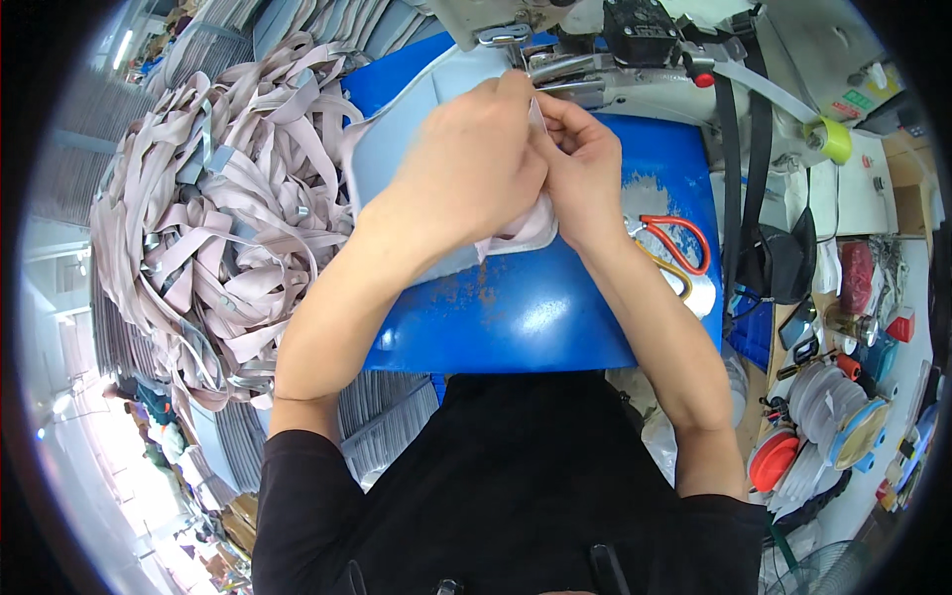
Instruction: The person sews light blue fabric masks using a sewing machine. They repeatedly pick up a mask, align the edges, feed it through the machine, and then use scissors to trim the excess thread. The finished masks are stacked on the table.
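A light-blue padded panel (380,159) with pale pinkish edging lies on the blue work surface, under a sewing machine's presser area (506,38). My left hand (476,149) is closed over the panel, its fingertips drawn together near the machine's needle; what they pinch is hidden. Close against it, my right hand (585,164) pinches a thin pale pink strip (536,117) between thumb and fingers. Folds of pink material (521,230) show below both hands, on the panel's near corner.
Tangled pale pink straps (238,218) are heaped at the left, with stacks of grey panels (397,426) around and below. Red-and-yellow-handled scissors (684,248) lie right of my right forearm. Farther right are a yellow-green tape roll (833,141) and several spools (828,407).
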`<state>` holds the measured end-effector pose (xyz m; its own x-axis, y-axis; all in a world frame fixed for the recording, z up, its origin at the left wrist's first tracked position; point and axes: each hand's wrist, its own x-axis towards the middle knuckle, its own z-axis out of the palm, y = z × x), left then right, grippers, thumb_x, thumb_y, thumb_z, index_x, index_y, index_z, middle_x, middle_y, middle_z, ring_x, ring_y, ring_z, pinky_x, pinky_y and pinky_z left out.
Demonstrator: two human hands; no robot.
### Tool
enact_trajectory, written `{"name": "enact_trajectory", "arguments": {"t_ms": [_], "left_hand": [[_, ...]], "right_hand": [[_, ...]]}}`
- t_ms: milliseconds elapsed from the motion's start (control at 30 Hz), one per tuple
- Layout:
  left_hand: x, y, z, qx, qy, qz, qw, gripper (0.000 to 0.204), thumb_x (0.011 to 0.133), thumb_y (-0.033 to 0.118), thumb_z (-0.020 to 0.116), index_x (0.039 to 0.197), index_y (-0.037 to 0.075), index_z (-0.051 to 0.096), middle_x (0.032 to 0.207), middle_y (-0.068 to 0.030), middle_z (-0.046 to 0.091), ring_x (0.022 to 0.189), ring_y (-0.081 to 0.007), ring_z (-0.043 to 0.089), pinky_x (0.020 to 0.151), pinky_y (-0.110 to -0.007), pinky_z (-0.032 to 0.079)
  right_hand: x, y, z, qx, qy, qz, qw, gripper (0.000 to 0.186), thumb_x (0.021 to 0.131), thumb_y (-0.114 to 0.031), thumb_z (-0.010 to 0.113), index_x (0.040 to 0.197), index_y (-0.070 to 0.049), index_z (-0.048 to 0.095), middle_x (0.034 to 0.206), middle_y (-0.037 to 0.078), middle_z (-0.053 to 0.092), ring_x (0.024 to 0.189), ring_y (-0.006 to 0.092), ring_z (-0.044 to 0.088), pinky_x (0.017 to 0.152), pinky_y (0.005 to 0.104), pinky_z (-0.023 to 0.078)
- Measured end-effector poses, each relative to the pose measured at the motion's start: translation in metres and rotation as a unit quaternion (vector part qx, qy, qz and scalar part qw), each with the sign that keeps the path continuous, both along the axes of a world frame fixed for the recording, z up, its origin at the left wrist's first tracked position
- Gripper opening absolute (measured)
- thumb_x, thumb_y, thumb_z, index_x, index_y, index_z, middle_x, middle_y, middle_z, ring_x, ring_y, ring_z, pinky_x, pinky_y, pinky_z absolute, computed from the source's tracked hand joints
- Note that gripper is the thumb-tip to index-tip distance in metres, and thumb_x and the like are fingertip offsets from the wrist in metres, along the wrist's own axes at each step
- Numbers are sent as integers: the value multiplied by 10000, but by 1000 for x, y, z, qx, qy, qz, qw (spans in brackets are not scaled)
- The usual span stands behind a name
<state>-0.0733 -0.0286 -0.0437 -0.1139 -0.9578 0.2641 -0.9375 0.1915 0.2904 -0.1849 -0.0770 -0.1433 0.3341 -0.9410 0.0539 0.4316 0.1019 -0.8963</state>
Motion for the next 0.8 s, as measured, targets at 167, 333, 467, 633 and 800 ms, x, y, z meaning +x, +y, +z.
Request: {"name": "enact_trajectory", "arguments": {"t_ms": [167,333,467,633,800], "left_hand": [[-7,52,-9,-107,-22,-8,994,347,714,19,754,1050,14,666,1045,-102,741,956,-321,692,775,-399,569],[3,47,-36,-220,-28,-129,967,346,624,-21,787,957,26,708,1072,-76,757,839,-252,686,710,-323,571],[11,37,-38,-226,-21,-157,961,310,651,12,768,952,29,695,1055,-48,740,812,-221,664,645,-324,555],[24,15,-30,-202,-38,-148,967,337,655,-12,777,983,24,713,1055,-57,761,821,-243,688,668,-338,566],[41,-14,-29,-225,-43,-151,961,271,717,19,766,977,29,693,1027,-62,741,825,-250,676,669,-367,561]], "right_hand": [[-40,28,-1,-153,241,-23,958,302,890,-46,725,1191,-32,743,1006,41,654,867,97,648,724,232,546],[-49,44,10,55,104,33,993,193,924,-63,708,1093,5,773,888,33,648,747,81,632,584,221,563],[-37,40,18,126,19,40,991,203,961,-62,687,1129,32,749,841,11,667,705,66,630,590,224,583],[-16,15,13,139,-30,40,989,200,961,-78,705,1125,30,744,858,7,680,743,65,646,617,237,595],[4,-1,20,158,-31,1,987,198,947,-103,743,1101,21,749,901,33,715,785,91,666,644,262,582]]}}
